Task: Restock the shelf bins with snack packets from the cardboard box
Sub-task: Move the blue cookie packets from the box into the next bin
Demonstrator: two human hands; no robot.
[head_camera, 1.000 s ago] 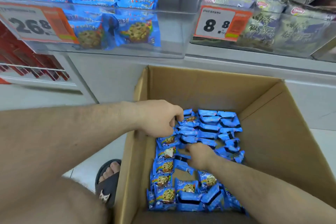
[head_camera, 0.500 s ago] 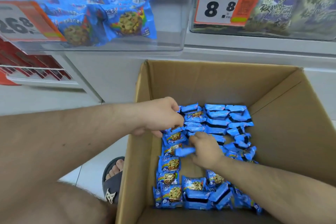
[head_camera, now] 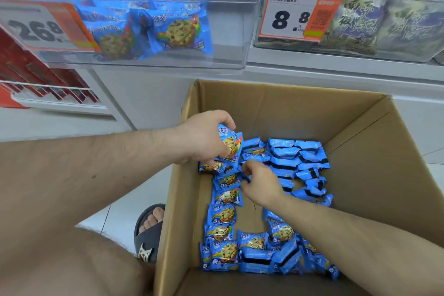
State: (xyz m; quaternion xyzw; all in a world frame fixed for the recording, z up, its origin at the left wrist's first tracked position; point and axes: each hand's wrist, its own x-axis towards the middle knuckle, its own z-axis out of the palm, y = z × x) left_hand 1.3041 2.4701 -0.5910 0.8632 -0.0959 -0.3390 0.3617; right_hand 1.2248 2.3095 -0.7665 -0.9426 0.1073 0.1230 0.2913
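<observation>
**Both hands in the box of cookie packets**

We saw the blue cookie packets point(head_camera: 224, 199) lying on the floor of the open cardboard box point(head_camera: 365, 163), some flat in a column along its left wall, others packed on edge in rows toward the far right and near corner. The left hand point(head_camera: 204, 138) had its fingers curled round a few packets point(head_camera: 230, 145), lifted clear of the layer below. The right hand point(head_camera: 260, 184) sat just beside it, fingertips pinching the edge of a packet in the heap. Above the box, the clear shelf bin point(head_camera: 228, 31) held more of the same blue packets behind an orange price tag point(head_camera: 45, 27). To its right, another bin point(head_camera: 408, 53) held grey-green packets with a tag reading 8.8 point(head_camera: 294, 15). A sandalled foot point(head_camera: 150, 230) stood on the pale floor left of the box.
</observation>
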